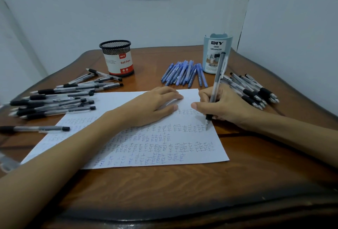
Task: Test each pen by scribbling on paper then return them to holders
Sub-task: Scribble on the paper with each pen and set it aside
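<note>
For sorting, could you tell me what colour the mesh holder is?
Black mesh holder, white-and-red label; head view.

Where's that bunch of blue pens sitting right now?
In the head view, the blue pens lie on the table right of centre, just behind the paper, between the black mesh holder and the pale blue desk organizer, closest to the organizer.

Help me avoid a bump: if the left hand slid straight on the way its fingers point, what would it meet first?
Probably the right hand, which grips the pen. The left hand lies flat on the paper, fingers aimed across a bare strip at it.
</note>
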Tool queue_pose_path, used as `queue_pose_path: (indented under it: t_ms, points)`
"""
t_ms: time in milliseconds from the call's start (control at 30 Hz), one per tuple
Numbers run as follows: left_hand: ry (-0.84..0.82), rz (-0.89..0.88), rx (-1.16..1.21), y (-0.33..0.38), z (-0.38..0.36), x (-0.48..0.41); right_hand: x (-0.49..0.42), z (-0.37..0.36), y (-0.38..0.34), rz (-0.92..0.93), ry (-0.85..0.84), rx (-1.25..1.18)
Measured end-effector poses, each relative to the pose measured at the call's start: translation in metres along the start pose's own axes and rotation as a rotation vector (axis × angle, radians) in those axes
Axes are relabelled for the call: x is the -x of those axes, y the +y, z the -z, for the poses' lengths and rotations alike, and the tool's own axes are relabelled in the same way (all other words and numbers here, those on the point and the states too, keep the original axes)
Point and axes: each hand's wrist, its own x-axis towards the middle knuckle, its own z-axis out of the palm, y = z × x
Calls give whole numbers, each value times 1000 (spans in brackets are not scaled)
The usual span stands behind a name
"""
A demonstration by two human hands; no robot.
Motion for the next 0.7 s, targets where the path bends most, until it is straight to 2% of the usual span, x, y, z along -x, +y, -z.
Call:
queue_pose_path:
  t_ms: [700]
  points:
    - [-3,1,2,1,-1,0,-1,0,-1,-19,50,43]
